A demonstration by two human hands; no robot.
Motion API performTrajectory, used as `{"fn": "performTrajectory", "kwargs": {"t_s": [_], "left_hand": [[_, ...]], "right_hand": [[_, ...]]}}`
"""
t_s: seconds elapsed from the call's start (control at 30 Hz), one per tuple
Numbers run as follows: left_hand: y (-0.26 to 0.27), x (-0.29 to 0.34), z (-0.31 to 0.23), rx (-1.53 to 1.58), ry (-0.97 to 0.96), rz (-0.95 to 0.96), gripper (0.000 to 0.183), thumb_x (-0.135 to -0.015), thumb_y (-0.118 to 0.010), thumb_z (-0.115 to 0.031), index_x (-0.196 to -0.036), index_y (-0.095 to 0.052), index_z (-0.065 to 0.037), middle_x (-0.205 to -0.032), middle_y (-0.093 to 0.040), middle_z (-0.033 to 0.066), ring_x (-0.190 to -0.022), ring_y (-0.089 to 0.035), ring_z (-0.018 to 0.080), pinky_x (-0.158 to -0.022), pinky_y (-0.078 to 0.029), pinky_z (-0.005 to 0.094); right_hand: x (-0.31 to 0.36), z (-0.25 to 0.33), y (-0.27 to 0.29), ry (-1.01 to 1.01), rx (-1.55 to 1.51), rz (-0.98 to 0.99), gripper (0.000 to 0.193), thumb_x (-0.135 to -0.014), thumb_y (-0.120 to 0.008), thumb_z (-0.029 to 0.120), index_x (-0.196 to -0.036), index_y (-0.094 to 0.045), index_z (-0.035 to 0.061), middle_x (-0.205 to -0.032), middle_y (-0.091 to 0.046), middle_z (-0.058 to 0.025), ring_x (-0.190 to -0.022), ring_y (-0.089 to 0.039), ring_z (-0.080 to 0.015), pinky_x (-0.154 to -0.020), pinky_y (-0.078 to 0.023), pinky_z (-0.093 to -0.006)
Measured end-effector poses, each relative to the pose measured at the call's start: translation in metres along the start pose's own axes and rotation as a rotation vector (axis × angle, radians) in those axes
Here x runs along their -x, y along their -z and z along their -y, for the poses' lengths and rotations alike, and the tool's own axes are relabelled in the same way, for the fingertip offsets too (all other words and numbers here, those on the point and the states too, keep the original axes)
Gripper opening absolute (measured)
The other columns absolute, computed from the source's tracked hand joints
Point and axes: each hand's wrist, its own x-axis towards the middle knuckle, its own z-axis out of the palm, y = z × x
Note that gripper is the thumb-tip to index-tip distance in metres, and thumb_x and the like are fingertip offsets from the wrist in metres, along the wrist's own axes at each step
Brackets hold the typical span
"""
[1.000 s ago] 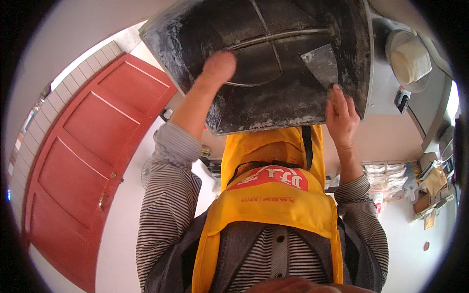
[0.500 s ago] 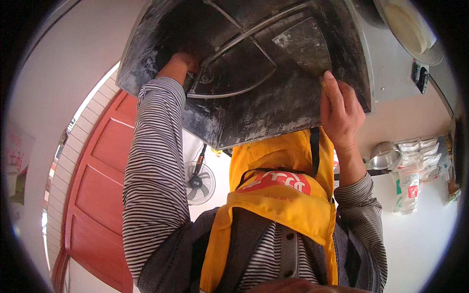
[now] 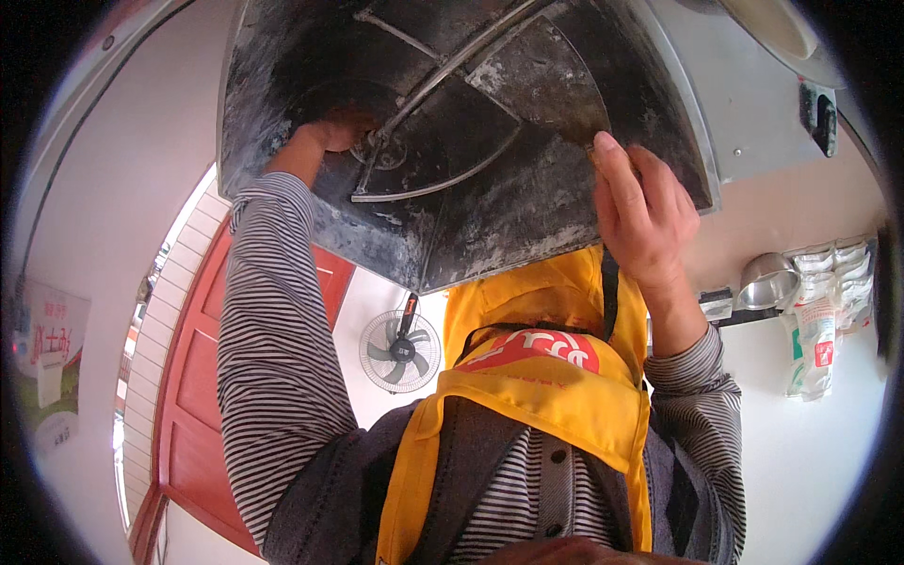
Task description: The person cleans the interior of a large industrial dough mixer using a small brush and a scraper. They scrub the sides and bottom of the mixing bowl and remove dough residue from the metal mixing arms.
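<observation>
In front of me is a deep, dark metal tub (image 3: 508, 234), its inner walls streaked with white residue. A bent metal stirring bar (image 3: 476, 58) crosses its inside, with a curved arm below. My right hand (image 3: 650, 212) is closed round the grip end of a scraper (image 3: 541, 80) with a wide, flat, fan-shaped blade. That blade lies over the tub's inner wall, beside the bar. Deep inside on the left, my left hand (image 3: 341, 130) is next to the end of the stirring bar; shadow hides its fingers.
A grey fan (image 3: 402, 349) stands beyond the tub, near a red door (image 3: 221, 405). To the right are a metal bowl (image 3: 767, 282) and plastic packets (image 3: 815, 344). A pale round container (image 3: 777, 28) sits at the top right.
The scraper and my right hand have moved left along the tub's inside, bringing the blade closer to the bar. My left hand has shifted slightly left and down. The whole view has turned a little.
</observation>
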Motion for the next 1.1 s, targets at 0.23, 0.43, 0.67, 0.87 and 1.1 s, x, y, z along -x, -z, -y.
{"fn": "performTrajectory", "kwargs": {"t_s": [0.23,0.43,0.67,0.87,1.1], "left_hand": [[0.096,-0.049,-0.038,0.241,0.323,0.189,0.045,-0.088,-0.057,-0.007,-0.133,-0.057,-0.001,-0.138,-0.056,0.0206,-0.123,-0.057,0.0377,-0.104,-0.045,0.049],[0.108,-0.034,-0.043,0.395,0.221,0.165,0.041,-0.086,-0.063,-0.017,-0.125,-0.063,-0.003,-0.129,-0.061,0.0217,-0.116,-0.06,0.0397,-0.099,-0.047,0.0503],[0.081,-0.028,-0.07,0.51,0.502,-0.019,0.044,-0.09,-0.061,-0.034,-0.126,-0.065,-0.009,-0.126,-0.064,0.0189,-0.114,-0.061,0.0392,-0.102,-0.045,0.0473],[0.107,-0.038,-0.14,0.061,0.11,0.205,0.042,-0.09,-0.057,-0.023,-0.128,-0.063,-0.007,-0.133,-0.059,0.0217,-0.127,-0.054,0.038,-0.104,-0.044,0.0493],[0.025,-0.11,-0.111,0.186,0.255,0.243,0.054,-0.092,-0.056,-0.035,-0.139,-0.055,-0.008,-0.145,-0.05,0.0195,-0.137,-0.044,0.0372,-0.109,-0.039,0.0494]], "right_hand": [[0.007,-0.002,-0.001,-0.027,0.027,0.007,0.045,-0.075,-0.073,0.007,-0.119,-0.071,0.0168,-0.094,-0.066,-0.0072,-0.069,-0.063,-0.0169,-0.056,-0.051,-0.0269],[0.004,0.0,0.001,-0.002,0.031,-0.039,0.043,-0.076,-0.076,0.008,-0.118,-0.072,0.0169,-0.093,-0.067,-0.0079,-0.067,-0.062,-0.017,-0.054,-0.05,-0.0257],[0.002,-0.003,-0.002,0.014,0.018,-0.07,0.044,-0.077,-0.077,0.008,-0.12,-0.07,0.0169,-0.092,-0.068,-0.0072,-0.067,-0.063,-0.0163,-0.054,-0.05,-0.0255],[0.004,0.003,-0.001,-0.024,0.043,-0.058,0.045,-0.076,-0.076,0.006,-0.12,-0.07,0.0161,-0.093,-0.067,-0.0074,-0.068,-0.063,-0.0166,-0.054,-0.05,-0.0261],[0.007,0.0,-0.002,-0.009,0.01,-0.068,0.047,-0.072,-0.077,0.007,-0.118,-0.072,0.0167,-0.093,-0.067,-0.0096,-0.067,-0.063,-0.0169,-0.052,-0.048,-0.0255]]}}
